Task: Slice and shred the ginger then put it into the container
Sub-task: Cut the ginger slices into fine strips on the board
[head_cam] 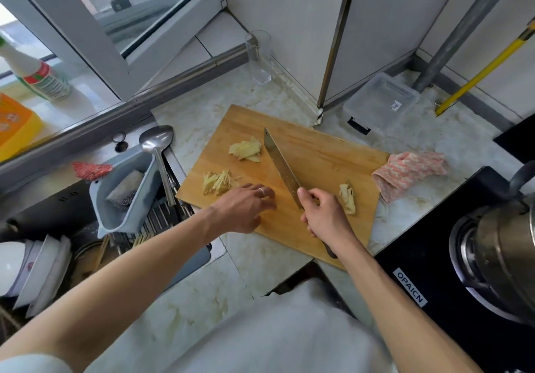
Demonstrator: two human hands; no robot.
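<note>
The cutting board is the biggest thing in play here, a wooden one sitting at an angle on the marble counter, and both hands are over its near half. Off past the fingertips, at the wall beyond the board's far right corner, sits the clear plastic container, well apart from either hand. A pink striped cloth lies bunched up just off the board's right edge.

Right hand has its fingers wrapped round the handle of a knife, with the blade running away from the knuckles toward the far side of the board, tip pointing at the wall.

Left hand is palm down, fingers loosely stretched out and flat near the board. Can't tell if there's anything under the fingertips. It wears a ring.

Ginger's in three lots. A pile of flat slices sits left of the blade, out beyond the left hand's fingers. The shredded strips are just left of the left fingertips. A smaller clump of ginger pieces is right beside the right hand's knuckles.
</note>
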